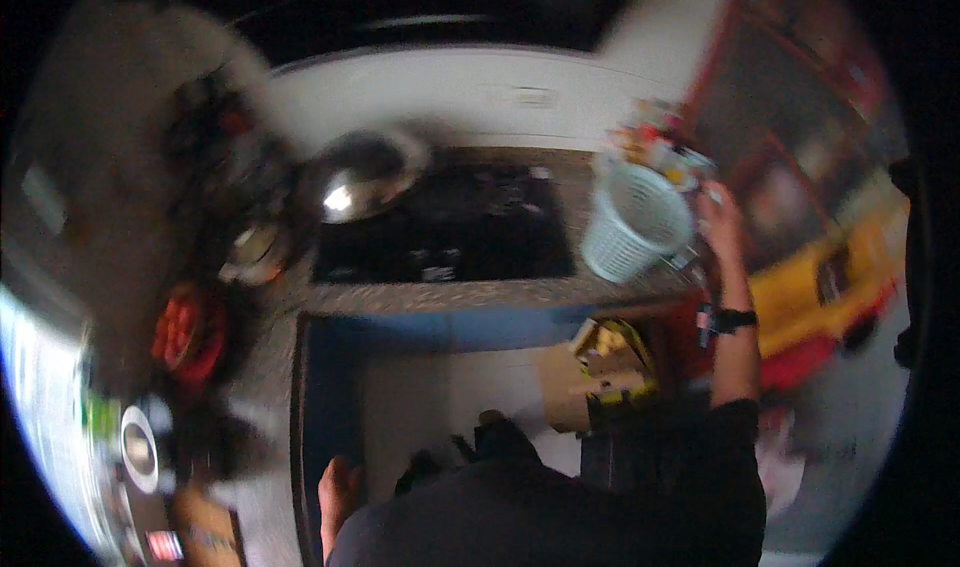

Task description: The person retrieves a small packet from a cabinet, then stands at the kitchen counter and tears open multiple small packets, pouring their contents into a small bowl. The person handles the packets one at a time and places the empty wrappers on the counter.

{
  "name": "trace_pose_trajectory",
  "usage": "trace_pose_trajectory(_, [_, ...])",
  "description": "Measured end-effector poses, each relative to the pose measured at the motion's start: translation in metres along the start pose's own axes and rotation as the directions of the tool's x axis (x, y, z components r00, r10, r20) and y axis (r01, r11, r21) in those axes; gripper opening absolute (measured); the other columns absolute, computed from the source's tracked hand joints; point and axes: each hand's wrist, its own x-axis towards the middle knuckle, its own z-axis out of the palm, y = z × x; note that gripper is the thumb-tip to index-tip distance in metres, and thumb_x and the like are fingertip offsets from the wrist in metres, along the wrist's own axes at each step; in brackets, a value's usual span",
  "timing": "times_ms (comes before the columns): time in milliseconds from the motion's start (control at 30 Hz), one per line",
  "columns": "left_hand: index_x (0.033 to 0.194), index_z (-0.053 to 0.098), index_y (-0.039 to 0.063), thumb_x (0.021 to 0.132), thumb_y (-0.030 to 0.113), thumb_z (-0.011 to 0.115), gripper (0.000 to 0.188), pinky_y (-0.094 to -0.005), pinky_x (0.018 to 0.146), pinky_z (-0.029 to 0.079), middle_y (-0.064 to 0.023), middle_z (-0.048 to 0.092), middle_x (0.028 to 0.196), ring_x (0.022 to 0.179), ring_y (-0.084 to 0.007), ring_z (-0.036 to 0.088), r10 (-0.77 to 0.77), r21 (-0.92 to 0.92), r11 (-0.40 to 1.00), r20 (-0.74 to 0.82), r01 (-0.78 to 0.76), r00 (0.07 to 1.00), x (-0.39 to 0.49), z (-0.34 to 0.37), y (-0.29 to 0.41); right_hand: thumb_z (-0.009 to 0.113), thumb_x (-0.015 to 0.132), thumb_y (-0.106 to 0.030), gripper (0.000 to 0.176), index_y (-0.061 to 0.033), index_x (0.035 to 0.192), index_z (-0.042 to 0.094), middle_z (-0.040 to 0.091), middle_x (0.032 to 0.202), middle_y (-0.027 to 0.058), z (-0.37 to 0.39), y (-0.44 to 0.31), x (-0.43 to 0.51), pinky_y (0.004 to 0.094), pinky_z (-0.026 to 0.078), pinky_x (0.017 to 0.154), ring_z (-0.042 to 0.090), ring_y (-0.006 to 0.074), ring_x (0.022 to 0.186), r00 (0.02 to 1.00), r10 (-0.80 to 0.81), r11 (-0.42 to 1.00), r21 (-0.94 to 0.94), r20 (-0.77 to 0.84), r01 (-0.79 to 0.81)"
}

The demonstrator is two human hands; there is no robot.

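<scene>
My right hand point(721, 210) is raised at the right end of the counter, close to the rim of a pale blue perforated plastic basket point(637, 222). Blur hides whether its fingers grip anything. Behind the basket stand several small colourful packets or jars point(652, 139). My left hand point(339, 484) hangs low near the counter's edge, seemingly away from any object; its fingers are too blurred to read. Between the hands and further back lies a black cooktop point(442, 229), with a shiny metal pan or lid point(367, 177) on its left side.
On the left counter are a red bowl point(191, 334) of reddish items, a white round dish point(140, 449) and a cardboard box point(206, 526). A cardboard box point(566, 387) with yellow and black contents stands low, below the counter. Red-framed shelving or a cabinet point(780, 139) rises at the right.
</scene>
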Motion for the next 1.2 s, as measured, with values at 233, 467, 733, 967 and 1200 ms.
trace_pose_trajectory(233, [0.127, 0.061, 0.005, 0.090, 0.024, 0.073, 0.044, -0.0414, 0.088, 0.055, -0.0187, 0.068, 0.117, 0.103, -0.0310, 0.070, -0.275, -0.133, 0.955, -0.060, 0.265, 0.960, -0.071, 0.069, 0.067, 0.068, 0.093, -0.026, 0.042, -0.0033, 0.128, 0.060, 0.067, 0.121, 0.0181, 0.198, 0.198, 0.091, 0.0419, 0.048, 0.094, 0.063, 0.0314, 0.114, 0.875, 0.003, 0.921, -0.343, 0.484, 0.186])
trace_pose_trajectory(467, [0.128, 0.061, 0.005, 0.090, 0.026, 0.074, 0.045, -0.0408, 0.088, 0.056, -0.0194, 0.067, 0.121, 0.103, -0.0311, 0.070, -0.507, -0.233, 0.857, -0.224, 0.459, 0.832, -0.151, 0.092, 0.100, 0.071, 0.088, -0.027, 0.043, 0.0009, 0.119, 0.062, 0.066, 0.118, 0.0252, 0.256, 0.222, 0.096, 0.0445, 0.050, 0.090, 0.064, 0.0400, 0.102, 0.868, 0.087, 0.863, -0.472, 0.489, 0.179])
trace_pose_trajectory(733, [0.085, 0.060, 0.002, 0.084, 0.032, 0.076, 0.034, -0.0460, 0.077, 0.050, -0.0156, 0.062, 0.089, 0.089, -0.0367, 0.062, -0.619, -0.332, 0.785, -0.379, 0.523, 0.688, -0.250, 0.104, 0.091, 0.071, 0.093, -0.035, 0.040, 0.0039, 0.091, 0.062, 0.066, 0.091, 0.0276, 0.293, -0.019, 0.023, 0.0506, 0.048, 0.074, 0.059, 0.0421, 0.078, 0.954, -0.299, 0.899, 0.329, -0.021, 0.289])
trace_pose_trajectory(967, [0.065, 0.051, 0.002, 0.087, 0.038, 0.076, 0.049, -0.0415, 0.054, 0.042, -0.0137, 0.052, 0.061, 0.055, -0.0276, 0.049, -0.710, -0.533, 0.663, -0.669, 0.526, 0.217, -0.420, 0.131, 0.025, 0.061, 0.100, -0.021, 0.032, 0.0082, 0.104, 0.073, 0.076, 0.091, 0.0166, 0.240, -0.364, -0.411, 0.0388, 0.052, 0.074, 0.065, 0.0204, 0.079, 0.473, -0.792, 0.461, 0.886, 0.386, 0.049])
trace_pose_trajectory(1200, [0.061, 0.044, 0.002, 0.096, 0.031, 0.069, 0.052, -0.0362, 0.050, 0.033, -0.0069, 0.035, 0.055, 0.056, -0.0124, 0.032, -0.868, -0.855, 0.485, -0.496, 0.183, -0.018, -0.613, 0.187, -0.015, 0.062, 0.093, -0.013, 0.023, -0.0068, 0.115, 0.063, 0.066, 0.084, 0.0104, 0.028, -0.530, -0.706, 0.0359, 0.053, 0.075, 0.066, 0.0240, 0.076, -0.253, -0.947, 0.224, 0.971, 0.197, -0.083])
